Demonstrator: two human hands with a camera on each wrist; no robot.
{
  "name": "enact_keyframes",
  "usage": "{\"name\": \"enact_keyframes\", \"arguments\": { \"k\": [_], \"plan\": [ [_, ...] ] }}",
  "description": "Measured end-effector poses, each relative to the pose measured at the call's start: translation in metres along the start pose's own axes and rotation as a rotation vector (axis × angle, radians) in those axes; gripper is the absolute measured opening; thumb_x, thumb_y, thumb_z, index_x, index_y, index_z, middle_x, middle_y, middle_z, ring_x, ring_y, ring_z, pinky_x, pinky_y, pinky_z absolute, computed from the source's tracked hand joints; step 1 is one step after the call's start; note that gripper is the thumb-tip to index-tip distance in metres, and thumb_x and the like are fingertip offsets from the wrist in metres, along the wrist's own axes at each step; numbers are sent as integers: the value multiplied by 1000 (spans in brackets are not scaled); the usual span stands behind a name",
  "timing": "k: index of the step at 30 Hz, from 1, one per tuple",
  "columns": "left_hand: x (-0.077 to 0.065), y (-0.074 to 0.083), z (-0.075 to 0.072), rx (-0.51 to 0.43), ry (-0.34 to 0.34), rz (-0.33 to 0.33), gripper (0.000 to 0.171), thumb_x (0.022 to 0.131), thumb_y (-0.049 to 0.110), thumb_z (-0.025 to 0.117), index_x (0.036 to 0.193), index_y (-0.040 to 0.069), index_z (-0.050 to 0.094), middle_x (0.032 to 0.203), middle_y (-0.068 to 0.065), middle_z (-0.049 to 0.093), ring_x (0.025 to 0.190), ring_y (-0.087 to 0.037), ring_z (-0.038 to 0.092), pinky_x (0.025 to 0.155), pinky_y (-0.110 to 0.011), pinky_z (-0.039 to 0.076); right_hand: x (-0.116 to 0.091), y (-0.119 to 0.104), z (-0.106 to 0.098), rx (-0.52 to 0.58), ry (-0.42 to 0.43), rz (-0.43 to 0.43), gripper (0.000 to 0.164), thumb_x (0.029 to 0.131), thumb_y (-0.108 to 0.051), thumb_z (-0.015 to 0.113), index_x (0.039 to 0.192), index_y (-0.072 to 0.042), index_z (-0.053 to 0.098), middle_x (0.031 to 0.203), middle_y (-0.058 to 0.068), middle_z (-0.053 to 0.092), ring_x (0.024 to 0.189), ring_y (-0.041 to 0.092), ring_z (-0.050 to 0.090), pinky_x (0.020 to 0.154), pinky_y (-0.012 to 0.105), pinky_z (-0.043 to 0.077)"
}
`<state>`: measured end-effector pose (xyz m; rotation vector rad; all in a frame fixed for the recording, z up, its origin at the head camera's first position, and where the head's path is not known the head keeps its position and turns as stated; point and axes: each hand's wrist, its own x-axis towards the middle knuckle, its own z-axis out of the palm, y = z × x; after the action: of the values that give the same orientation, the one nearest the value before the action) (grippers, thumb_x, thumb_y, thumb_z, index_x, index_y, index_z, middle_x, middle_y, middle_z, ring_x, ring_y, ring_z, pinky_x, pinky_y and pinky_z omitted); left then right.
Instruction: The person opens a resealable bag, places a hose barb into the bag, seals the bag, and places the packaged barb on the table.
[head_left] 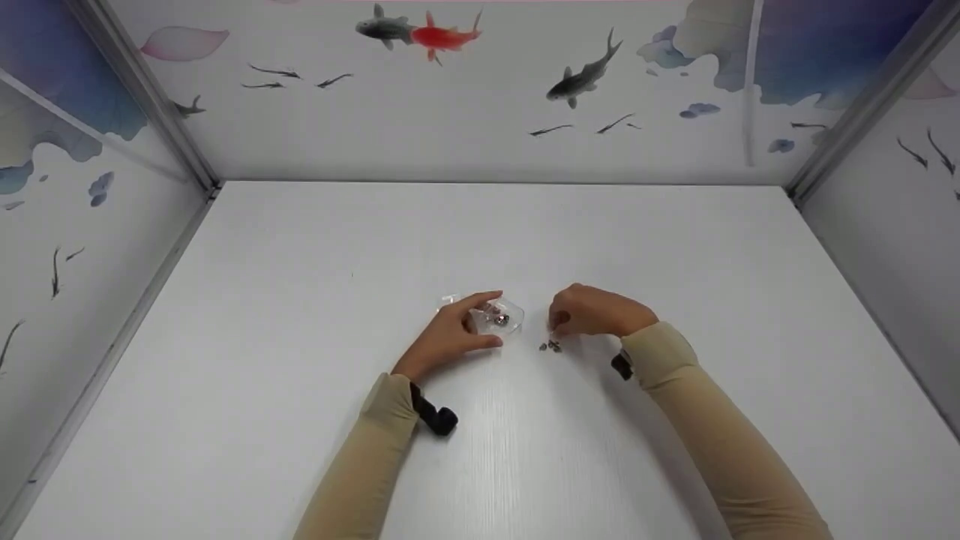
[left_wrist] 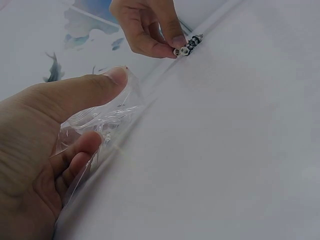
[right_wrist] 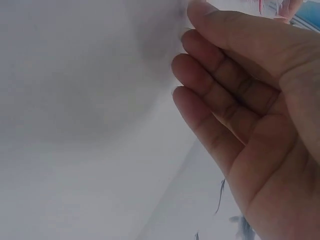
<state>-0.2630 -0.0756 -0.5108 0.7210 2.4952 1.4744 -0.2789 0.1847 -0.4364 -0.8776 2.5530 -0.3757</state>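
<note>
A clear plastic bag (head_left: 514,309) lies on the table in the head view, with shiny small metal pieces (head_left: 501,319) inside it. My left hand (head_left: 446,330) curls round the bag's left side, thumb and fingers spread about it. In the left wrist view the thumb lies against the crinkled plastic (left_wrist: 117,117). To the right, my right hand (head_left: 596,309) pinches a small metal piece (left_wrist: 177,52) between thumb and finger. Several similar loose pieces (head_left: 554,346) sit in a small cluster just below those fingertips. In the right wrist view the fingertips reach past the top edge of sight.
The white table (head_left: 480,232) is enclosed by panels with printed fish (head_left: 585,75) at the back and sides. Metal posts (head_left: 862,105) stand at the rear corners. Each wrist carries a black strap-on camera (head_left: 442,421).
</note>
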Motion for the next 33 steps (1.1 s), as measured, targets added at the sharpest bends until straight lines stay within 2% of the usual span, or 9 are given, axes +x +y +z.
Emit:
{"name": "enact_keyframes", "arguments": {
  "k": [8,21,33],
  "plan": [
    [0,-1,0,-13,-2,5,74,76,35,81,142,25,49,121,-2,60,66,-11,45,60,-23,38,1,-4,-6,-19,34,2,9,87,-8,69,94,-8,75,92,3,71,82,13,61,80,32,53],
    [0,0,0,6,-3,16,73,77,35,80,141,25,49,121,-2,61,65,-9,45,60,-21,38,5,-15,-18,-60,96,-87,10,88,-8,68,96,-6,74,94,5,71,87,17,64,82,35,53],
    [0,0,-1,-4,-8,-4,71,78,33,80,142,26,49,123,1,61,68,-9,44,63,-23,38,15,-27,-19,-113,126,-192,11,88,-8,68,96,-5,75,93,5,71,86,17,66,80,32,54]
  ]
}}
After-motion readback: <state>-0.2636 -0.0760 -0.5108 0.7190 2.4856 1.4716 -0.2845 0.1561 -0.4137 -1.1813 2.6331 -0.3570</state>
